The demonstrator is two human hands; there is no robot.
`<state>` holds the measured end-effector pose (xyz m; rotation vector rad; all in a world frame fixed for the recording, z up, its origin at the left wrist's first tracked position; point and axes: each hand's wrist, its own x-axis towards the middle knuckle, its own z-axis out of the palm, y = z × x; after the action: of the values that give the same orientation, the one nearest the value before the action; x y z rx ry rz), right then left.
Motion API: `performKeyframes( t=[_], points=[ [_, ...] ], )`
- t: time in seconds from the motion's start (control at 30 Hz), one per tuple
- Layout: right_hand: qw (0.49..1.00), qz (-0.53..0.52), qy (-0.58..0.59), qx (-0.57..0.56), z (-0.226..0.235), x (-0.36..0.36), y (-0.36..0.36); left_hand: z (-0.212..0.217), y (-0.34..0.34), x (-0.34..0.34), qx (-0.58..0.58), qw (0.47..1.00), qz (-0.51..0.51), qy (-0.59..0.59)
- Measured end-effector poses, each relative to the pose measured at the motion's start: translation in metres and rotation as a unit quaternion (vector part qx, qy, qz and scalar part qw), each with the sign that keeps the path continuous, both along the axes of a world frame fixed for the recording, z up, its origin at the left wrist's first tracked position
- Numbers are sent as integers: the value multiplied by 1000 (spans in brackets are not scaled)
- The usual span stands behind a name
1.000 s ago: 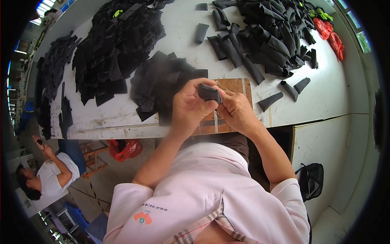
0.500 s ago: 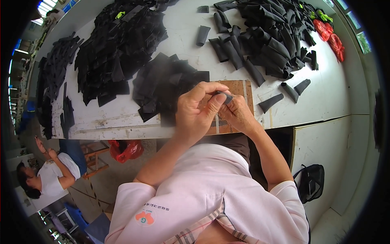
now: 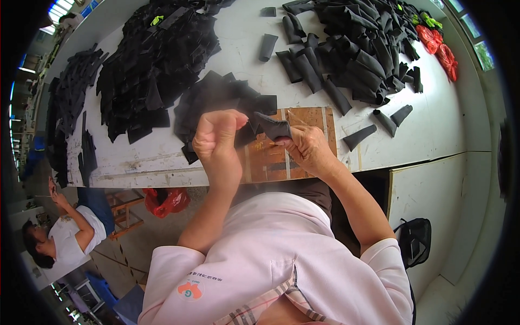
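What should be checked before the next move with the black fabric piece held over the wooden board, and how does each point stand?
1. Right hand grips the black fabric piece at its near end: ok.
2. Left hand has a hold on the same piece: cannot tell, the fist is closed beside it and its fingers hide any contact.
3. Piece is lifted off the wooden board: ok.
4. Board surface under the hands is free of other pieces: ok on the visible part; the flat black stack overlaps only its far left corner.
5. Rolled black pieces lie apart from the hands, on the white table: ok.
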<state>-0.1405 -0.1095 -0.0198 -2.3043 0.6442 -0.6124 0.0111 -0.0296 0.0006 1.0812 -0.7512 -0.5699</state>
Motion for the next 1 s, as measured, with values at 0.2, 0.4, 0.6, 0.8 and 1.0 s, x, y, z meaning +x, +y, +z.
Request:
performKeyframes(
  t=[0.2,0.4,0.6,0.8,1.0],
  points=[
    [998,-11,24,61,7,0,5,31,-10,-4,-19,977,-166,-131],
    [999,-21,42,7,20,-7,3,24,-11,0,-9,974,-180,-138],
    [998,3,57,-40,39,-4,-1,24,-11,-5,-4,984,-63,-169],
    [998,7,45,-53,8,2,0,20,-9,-3,17,962,-82,-258],
    [1000,-6,8,-21,4,1,1,22,-11,-7,24,969,-100,-226]
  ],
)
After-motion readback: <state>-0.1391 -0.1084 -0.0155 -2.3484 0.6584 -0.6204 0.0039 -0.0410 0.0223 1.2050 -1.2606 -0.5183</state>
